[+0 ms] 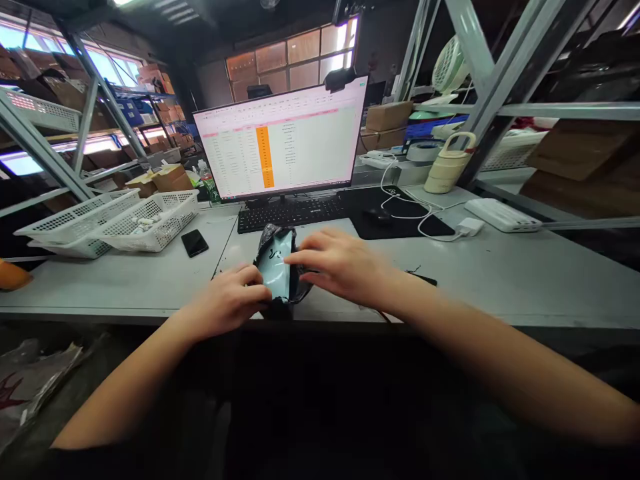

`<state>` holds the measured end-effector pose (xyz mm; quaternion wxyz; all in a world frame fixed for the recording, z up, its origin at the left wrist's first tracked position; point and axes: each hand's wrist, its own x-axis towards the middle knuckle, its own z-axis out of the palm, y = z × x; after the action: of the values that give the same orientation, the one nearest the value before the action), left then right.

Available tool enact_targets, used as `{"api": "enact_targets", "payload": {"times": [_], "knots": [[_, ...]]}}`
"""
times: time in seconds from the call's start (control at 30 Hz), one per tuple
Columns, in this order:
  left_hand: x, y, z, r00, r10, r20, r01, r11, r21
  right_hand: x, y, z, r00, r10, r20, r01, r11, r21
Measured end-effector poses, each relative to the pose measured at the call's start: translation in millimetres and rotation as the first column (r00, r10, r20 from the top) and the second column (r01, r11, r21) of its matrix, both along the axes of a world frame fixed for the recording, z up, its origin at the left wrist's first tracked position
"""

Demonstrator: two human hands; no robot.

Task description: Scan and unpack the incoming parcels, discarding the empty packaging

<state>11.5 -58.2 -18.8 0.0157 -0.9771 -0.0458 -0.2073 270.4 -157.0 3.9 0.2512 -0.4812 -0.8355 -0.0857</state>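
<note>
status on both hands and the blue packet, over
Left hand at lower left of blue packet. Right hand at its right side. Packet sits in opened black wrapping. Keyboard just beyond.

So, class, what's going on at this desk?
A person is handling a pale blue packet that shows through an opening in dark, crumpled wrapping. The left hand is at its lower left; the right hand reaches in from the right, fingertips at the packet. It is near the front edge of the desk, before a keyboard and lit monitor.
</note>
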Motion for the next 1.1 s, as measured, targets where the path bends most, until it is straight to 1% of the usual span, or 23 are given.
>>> {"api": "enact_targets", "payload": {"times": [0.03,0.07,0.13,0.2,0.27,0.33,0.4,0.43,0.5,0.57,0.63,0.73,0.83,0.9,0.97,1.0,1.07,1.1], "knots": [[2,-3,4.8,0.999,-0.019,-0.027,0.018,1.0,-0.01,-5,0,7.3,0.992,0.061,0.113,-0.064,0.998,0.024],[3,-5,9.1,0.998,-0.039,-0.049,0.038,0.999,-0.016,-10,1,11.6,0.968,0.137,0.211,-0.139,0.99,-0.003],[4,-9,15.3,0.995,-0.072,-0.065,0.073,0.997,0.014,-21,5,13.5,0.906,0.258,0.336,-0.234,0.966,-0.112],[3,-14,18.2,0.993,-0.098,-0.063,0.102,0.992,0.074,-27,11,12.9,0.87,0.318,0.376,-0.262,0.945,-0.194],[0,-18,19.3,0.99,-0.123,-0.072,0.131,0.983,0.127,-29,15,16.3,0.862,0.364,0.353,-0.287,0.924,-0.251],[-3,-24,21.4,0.983,-0.151,-0.106,0.168,0.97,0.174,-29,17,24.8,0.857,0.408,0.314,-0.309,0.895,-0.321],[-8,-29,25.7,0.976,-0.169,-0.138,0.198,0.951,0.236,-30,19,34.4,0.855,0.407,0.321,-0.281,0.885,-0.372],[-11,-30,28.1,0.976,-0.17,-0.138,0.203,0.94,0.274,-30,20,37.9,0.857,0.379,0.35,-0.243,0.895,-0.375],[-16,-29,31.3,0.98,-0.166,-0.108,0.194,0.918,0.347,-33,23,40.2,0.85,0.294,0.438,-0.146,0.929,-0.34],[-21,-20,28.7,0.986,-0.161,-0.05,0.167,0.906,0.389,-36,28,36.8,0.828,0.189,0.528,-0.039,0.959,-0.281],[-26,-4,18.6,0.993,-0.111,0.028,0.093,0.923,0.375,-37,36,30.9,0.806,0.092,0.585,0.064,0.969,-0.24],[-29,21,-6.0,0.992,0.016,0.123,-0.047,0.967,0.25,-38,47,25.7,0.798,0.005,0.603,0.188,0.948,-0.256],[-28,36,-30.9,0.973,0.061,0.223,-0.094,0.985,0.142,-38,51,27.0,0.812,-0.051,0.582,0.266,0.919,-0.29],[-25,41,-44.9,0.941,0.047,0.336,-0.096,0.987,0.13,-35,50,27.4,0.827,-0.084,0.556,0.304,0.899,-0.317],[-21,44,-57.8,0.893,0.009,0.451,-0.087,0.984,0.152,-30,46,24.0,0.851,-0.101,0.515,0.313,0.885,-0.344],[-19,45,-63.8,0.864,-0.013,0.503,-0.081,0.983,0.164,-26,43,20.5,0.869,-0.103,0.484,0.301,0.887,-0.351],[-16,43,-73.9,0.823,-0.035,0.567,-0.074,0.983,0.169,-17,39,10.7,0.905,-0.09,0.415,0.248,0.905,-0.345],[-16,40,-77.3,0.817,-0.023,0.576,-0.073,0.987,0.142,-13,37,5.3,0.919,-0.083,0.386,0.22,0.919,-0.327]]}}
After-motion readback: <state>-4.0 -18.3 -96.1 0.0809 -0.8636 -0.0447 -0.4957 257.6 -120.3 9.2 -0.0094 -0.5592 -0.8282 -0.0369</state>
